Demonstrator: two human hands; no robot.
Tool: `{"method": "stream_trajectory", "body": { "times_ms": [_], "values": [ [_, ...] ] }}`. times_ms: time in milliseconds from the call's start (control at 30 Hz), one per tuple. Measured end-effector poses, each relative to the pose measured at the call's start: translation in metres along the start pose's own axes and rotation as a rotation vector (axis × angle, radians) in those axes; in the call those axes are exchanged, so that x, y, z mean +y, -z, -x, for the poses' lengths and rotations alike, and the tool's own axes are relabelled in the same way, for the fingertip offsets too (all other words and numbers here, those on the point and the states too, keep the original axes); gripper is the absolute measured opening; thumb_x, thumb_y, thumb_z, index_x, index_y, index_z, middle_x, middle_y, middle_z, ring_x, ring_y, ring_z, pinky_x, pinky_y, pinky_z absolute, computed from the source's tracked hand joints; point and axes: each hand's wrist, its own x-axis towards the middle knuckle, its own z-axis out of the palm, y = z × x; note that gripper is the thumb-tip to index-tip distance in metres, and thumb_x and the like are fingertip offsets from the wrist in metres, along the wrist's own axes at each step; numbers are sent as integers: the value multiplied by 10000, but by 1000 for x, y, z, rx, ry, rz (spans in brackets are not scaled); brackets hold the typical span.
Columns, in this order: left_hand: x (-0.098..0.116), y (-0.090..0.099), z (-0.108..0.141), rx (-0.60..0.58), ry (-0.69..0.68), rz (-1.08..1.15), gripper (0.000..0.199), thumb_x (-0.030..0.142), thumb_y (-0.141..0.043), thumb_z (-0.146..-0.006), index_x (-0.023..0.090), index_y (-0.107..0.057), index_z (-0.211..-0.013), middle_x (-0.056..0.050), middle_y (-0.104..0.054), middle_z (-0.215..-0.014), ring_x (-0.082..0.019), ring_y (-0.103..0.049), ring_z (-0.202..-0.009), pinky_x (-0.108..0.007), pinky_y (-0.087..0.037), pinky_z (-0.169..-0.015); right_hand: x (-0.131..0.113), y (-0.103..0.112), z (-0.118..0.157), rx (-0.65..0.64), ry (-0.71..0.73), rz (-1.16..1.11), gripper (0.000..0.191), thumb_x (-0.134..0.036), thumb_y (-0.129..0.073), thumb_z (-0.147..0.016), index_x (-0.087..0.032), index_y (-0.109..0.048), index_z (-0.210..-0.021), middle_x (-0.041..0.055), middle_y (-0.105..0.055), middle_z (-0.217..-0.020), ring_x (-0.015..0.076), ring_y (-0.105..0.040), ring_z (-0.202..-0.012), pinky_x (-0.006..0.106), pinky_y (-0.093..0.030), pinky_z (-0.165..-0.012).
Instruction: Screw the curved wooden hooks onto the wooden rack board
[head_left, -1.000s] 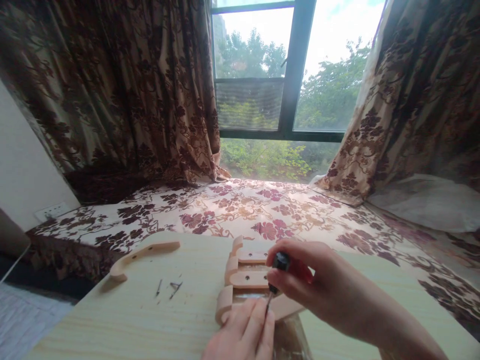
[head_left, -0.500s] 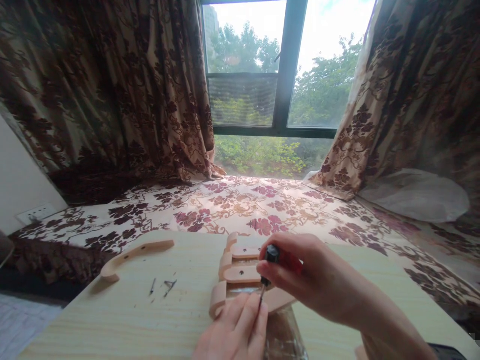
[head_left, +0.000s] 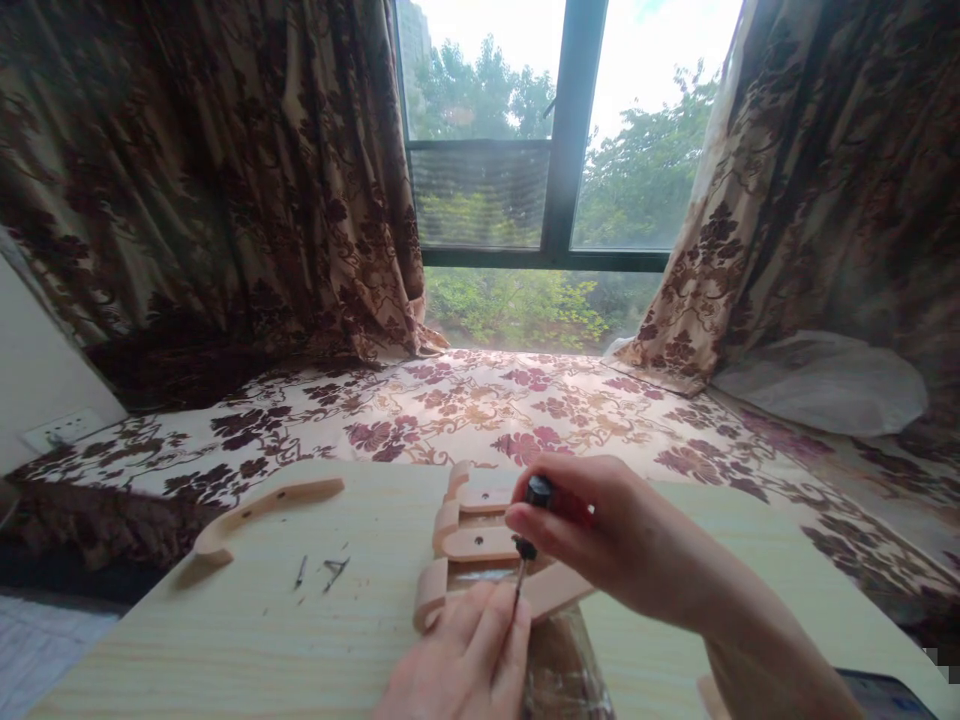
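Observation:
My right hand (head_left: 592, 515) is closed around the dark handle of a screwdriver (head_left: 538, 492), its shaft pointing down to the fingertips of my left hand (head_left: 465, 655). My left hand lies low at the wooden assembly, its fingers pressed together around the shaft's lower end; whatever they pinch is hidden. The assembly has pale curved wooden pieces (head_left: 431, 592) on the left and rounded slats with dark holes (head_left: 480, 542) across it. Beneath and in front of it is a brown item in clear wrapping (head_left: 566, 665).
On the light wooden table (head_left: 247, 640) lie a separate curved wooden piece (head_left: 270, 503) and several dark screws (head_left: 335, 573) at left. A dark phone-like object (head_left: 885, 695) is near the right forearm. Beyond are a floral-covered ledge (head_left: 450, 400), curtains and a window.
My right hand has lifted slightly along the screwdriver, showing more of its shaft. The whole view has shifted a little. My left hand stays at the same spot on the assembly.

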Motion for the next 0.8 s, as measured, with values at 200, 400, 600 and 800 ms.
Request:
{"method": "stream_trajectory", "body": {
  "times_ms": [200,400,600,800],
  "values": [
    [12,-25,4,68,131,3,348,177,-403,-900,196,-553,-1213,-73,-655,-1091,-212,-588,-1047,-285,-520,-819,1,1,-2,-15,-7,-40,109,-255,-525,-861,-175,-555,-794,-53,-427,-609,75,-343,-553,208,-278,-493],
    [11,-25,8,64,148,31,398,177,-404,-886,216,-505,-1269,-68,-623,-1155,-213,-554,-1091,-284,-506,-842,-4,3,-1,-44,42,-114,109,-156,-533,-827,-167,-527,-719,-65,-381,-586,60,-327,-548,185,-281,-490],
    [11,-27,6,47,137,31,384,195,-405,-891,203,-513,-1260,-82,-616,-1170,-220,-545,-1105,-279,-504,-837,-6,1,0,-41,81,-131,114,-170,-534,-839,-170,-516,-726,-72,-377,-588,52,-328,-545,171,-284,-490],
    [3,-10,2,-4,97,74,356,199,-456,-890,201,-524,-1239,-73,-639,-1123,-218,-596,-1033,-240,-528,-733,-9,-3,1,-22,124,-130,205,-288,-511,-882,-177,-493,-710,-64,-393,-604,53,-337,-539,174,-290,-485]
  ]
}}
